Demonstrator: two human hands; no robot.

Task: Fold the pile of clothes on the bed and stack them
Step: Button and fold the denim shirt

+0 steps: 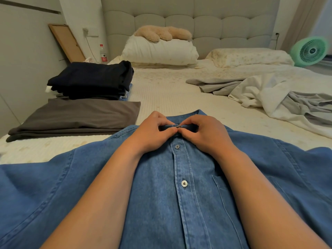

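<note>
A blue denim shirt [161,194] lies flat, front up, across the near part of the bed [170,92], its collar pointing away from me. My left hand [152,132] and my right hand [206,132] meet at the collar, fingertips pinching the fabric around the top button. Two lower buttons on the placket look fastened. To the left lies a folded dark grey garment [77,117]. Behind it stands a stack of folded dark navy clothes [93,79]. Unfolded grey and white clothes [280,97] lie rumpled at the right.
White pillows [159,51] with a beige plush toy [161,34] rest against the padded headboard. A green fan [310,51] stands at the far right. A plastic bottle [103,53] and a wooden board [67,43] sit by the left wall.
</note>
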